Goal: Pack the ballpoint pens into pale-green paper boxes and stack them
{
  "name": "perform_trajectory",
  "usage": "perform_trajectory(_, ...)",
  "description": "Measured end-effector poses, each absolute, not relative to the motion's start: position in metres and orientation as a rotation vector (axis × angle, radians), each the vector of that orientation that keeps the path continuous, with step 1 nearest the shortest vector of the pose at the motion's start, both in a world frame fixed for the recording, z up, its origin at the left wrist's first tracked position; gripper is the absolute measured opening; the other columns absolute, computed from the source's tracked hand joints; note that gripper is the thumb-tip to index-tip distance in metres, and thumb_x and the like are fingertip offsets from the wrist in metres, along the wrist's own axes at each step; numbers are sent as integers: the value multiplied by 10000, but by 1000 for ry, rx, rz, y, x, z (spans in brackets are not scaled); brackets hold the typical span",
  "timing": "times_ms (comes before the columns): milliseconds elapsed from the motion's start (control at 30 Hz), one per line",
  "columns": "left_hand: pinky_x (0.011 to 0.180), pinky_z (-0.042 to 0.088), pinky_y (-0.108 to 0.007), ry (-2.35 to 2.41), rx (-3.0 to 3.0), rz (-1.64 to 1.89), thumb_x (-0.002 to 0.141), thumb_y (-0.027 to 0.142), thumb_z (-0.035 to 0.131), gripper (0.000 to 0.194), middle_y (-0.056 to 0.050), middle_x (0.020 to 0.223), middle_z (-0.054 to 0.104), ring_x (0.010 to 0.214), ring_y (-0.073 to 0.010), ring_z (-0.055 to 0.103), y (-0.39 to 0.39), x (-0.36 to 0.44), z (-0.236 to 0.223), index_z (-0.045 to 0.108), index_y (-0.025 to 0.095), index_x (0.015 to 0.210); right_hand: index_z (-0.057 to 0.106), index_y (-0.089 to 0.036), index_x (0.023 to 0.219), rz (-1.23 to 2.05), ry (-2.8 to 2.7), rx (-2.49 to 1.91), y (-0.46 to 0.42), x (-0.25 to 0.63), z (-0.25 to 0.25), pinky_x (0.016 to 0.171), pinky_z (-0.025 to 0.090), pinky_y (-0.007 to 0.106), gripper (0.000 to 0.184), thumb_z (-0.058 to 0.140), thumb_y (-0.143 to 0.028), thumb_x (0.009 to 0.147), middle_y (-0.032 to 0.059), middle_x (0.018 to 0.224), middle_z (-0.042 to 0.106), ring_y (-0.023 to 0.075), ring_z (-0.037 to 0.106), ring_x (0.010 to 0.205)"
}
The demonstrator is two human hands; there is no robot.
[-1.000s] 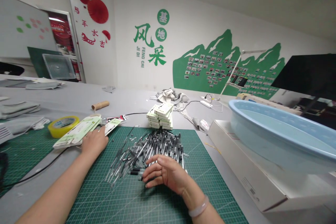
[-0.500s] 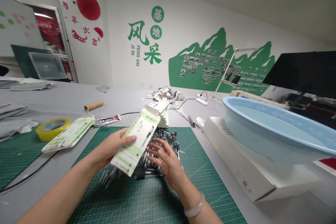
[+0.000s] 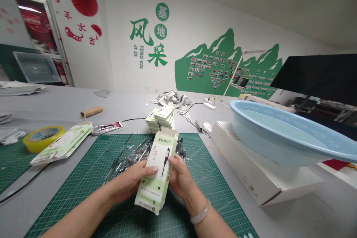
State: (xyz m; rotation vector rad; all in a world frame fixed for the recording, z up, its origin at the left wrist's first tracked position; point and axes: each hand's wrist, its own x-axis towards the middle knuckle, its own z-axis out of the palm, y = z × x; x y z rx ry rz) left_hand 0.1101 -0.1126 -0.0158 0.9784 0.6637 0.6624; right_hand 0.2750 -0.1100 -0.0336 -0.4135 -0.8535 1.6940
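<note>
Wall: white (image 3: 119, 3), with green lettering (image 3: 157, 55) and a green mountain shape (image 3: 220, 67) dotted with small photos, facing me across a grey table (image 3: 125, 100)
Pen box: a green-and-white carton (image 3: 158, 167) printed with a black pen, tilted above the green mat (image 3: 214, 197), a loose flap at its upper end
Left hand: grasping (image 3: 134, 178) the carton from its left side, thumb across the printed front
Right hand: grasping (image 3: 181, 176) the carton's right edge, a pale bracelet (image 3: 200, 212) at the wrist
Pens: a loose heap (image 3: 134, 156) on the mat, partly hidden behind the carton
Small boxes: stacked (image 3: 161, 117) just beyond the heap
Person's left: yellow tape (image 3: 43, 138), flat cartons (image 3: 64, 143) lying near it, a small packet (image 3: 108, 127) and a wooden handle (image 3: 91, 111)
Person's right: a blue basin (image 3: 279, 130) resting on a long white box (image 3: 248, 174)
Far side: crumpled cloth (image 3: 170, 98) near a white power strip (image 3: 209, 105)
</note>
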Motion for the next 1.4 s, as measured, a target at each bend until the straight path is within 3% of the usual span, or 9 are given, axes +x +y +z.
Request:
perform_trajectory(167, 742, 507, -357, 756, 982, 668, 775, 397, 654, 397, -167, 987, 706, 820, -243, 670, -113, 114, -17, 612, 105, 1042, 618, -125, 1002, 1643, -792, -509, -106, 272, -39, 801, 503, 390, 275, 650, -300, 794, 109, 912, 715, 242, 672, 838)
perform_trajectory(333, 754, 508, -368, 785, 1046, 673, 770, 430, 646, 451, -158, 1005, 705, 858, -263, 669, -112, 114, -17, 600, 111, 1085, 600, -130, 1039, 1628, -823, -543, -108, 271, -38, 770, 515, 373, 292, 625, -320, 820, 106, 942, 706, 237, 665, 858)
perform_trajectory(433, 773, 508, -374, 900, 1208, 750, 757, 423, 658, 502, -137, 1073, 688, 911, -270, 655, -107, 115, -20, 573, 134, 1159, 520, -180, 1190, 1530, -847, -591, -108, 272, -34, 780, 517, 361, 404, 626, -306, 822, 85, 1029, 682, 221, 654, 901)
perform_trajectory(567, 845, 492, -392, 1015, 1514, 863, 744, 408, 667, 471, -120, 1142, 655, 1013, -291, 614, -100, 116, -27, 590, 158, 1135, 296, -286, 1373, 1297, -888, -638, -106, 274, -30, 793, 519, 358, 694, 665, -243, 787, 54, 1072, 662, 204, 645, 920)
perform_trajectory(667, 809, 516, -378, 1029, 1539, 1005, 773, 406, 631, 523, -113, 1145, 642, 976, -264, 632, -99, 115, -22, 495, 191, 1230, 267, -321, 1378, 1241, -959, -648, -106, 275, -28, 772, 522, 354, 707, 648, -216, 792, 50, 1084, 647, 200, 647, 897)
perform_trajectory(800, 762, 537, -356, 1083, 1540, 1241, 788, 386, 613, 624, -86, 1222, 585, 921, -221, 647, -102, 109, -5, 351, 284, 1345, 370, -301, 1302, 1248, -1066, -663, -108, 272, -31, 781, 512, 344, 604, 651, -196, 777, 45, 1060, 637, 198, 641, 895)
perform_trajectory(1000, 720, 521, -309, 1136, 1623, 1173, 808, 399, 581, 354, -70, 1039, 655, 903, -234, 628, -101, 100, 3, 579, 214, 1110, 420, -290, 1251, 1294, -1179, -634, -112, 270, -34, 780, 492, 330, 533, 647, -195, 778, 28, 1034, 620, 186, 616, 895)
perform_trajectory(1233, 659, 469, -255, 1065, 1504, 1151, 774, 393, 624, 272, -40, 895, 665, 797, -204, 598, -101, 101, 0, 636, 201, 966, 516, -239, 1111, 1319, -1221, -637, -114, 268, -28, 744, 481, 302, 383, 662, -209, 758, 28, 969, 626, 175, 599, 839)
perform_trajectory(1400, 637, 434, -233, 1036, 1383, 1251, 760, 402, 642, 233, -15, 804, 622, 740, -177, 552, -101, 104, 1, 631, 204, 882, 345, -281, 1309, 1418, -1019, -608, -117, 265, -22, 807, 484, 358, 714, 719, -242, 702, 40, 1037, 636, 198, 628, 878)
